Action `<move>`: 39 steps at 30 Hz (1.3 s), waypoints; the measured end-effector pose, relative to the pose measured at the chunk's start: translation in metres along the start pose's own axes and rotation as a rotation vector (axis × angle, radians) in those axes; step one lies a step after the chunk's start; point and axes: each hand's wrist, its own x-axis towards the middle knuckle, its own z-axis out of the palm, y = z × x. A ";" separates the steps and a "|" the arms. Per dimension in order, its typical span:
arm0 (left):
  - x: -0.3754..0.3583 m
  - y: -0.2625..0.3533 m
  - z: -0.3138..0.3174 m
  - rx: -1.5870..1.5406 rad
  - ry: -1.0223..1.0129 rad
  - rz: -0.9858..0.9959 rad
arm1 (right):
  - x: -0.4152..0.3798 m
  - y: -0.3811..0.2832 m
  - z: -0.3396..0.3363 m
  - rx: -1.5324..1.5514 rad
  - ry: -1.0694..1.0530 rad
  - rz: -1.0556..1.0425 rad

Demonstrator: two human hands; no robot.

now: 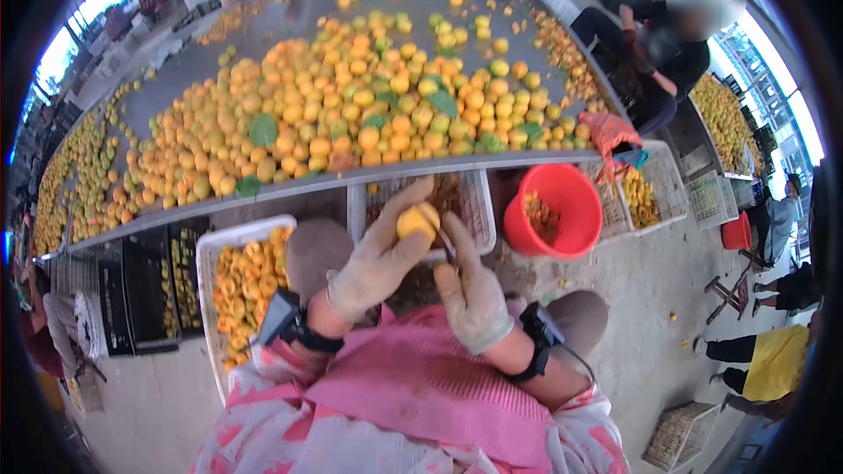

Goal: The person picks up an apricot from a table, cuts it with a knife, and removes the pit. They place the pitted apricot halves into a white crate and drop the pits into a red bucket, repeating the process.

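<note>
Below the near edge of the table (439, 164), 1 yellow fruit (419, 220) sits between your 2 gloved hands.
Your right hand (475, 300) grips a slim, dark tool (450, 250), probably a blade; short, light strokes should suit it best, with your left thumb clear of the tip. Your left hand (376, 262) pinches the fruit between thumb and fingers, its right side exposed toward the tool; whether they touch, you cannot tell. Beyond it stands the white crate (485, 211), then the heaped fruit (307, 92) along the table's near edge.
</note>
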 end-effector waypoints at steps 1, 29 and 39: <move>0.001 0.003 0.005 -0.123 0.017 -0.011 | 0.000 0.005 0.004 -0.038 0.048 -0.046; 0.009 0.007 0.016 -0.160 0.104 -0.148 | 0.013 -0.007 -0.003 -0.048 0.076 -0.019; 0.008 -0.030 0.003 0.119 0.162 -0.041 | 0.016 -0.008 0.005 -0.063 -0.011 0.255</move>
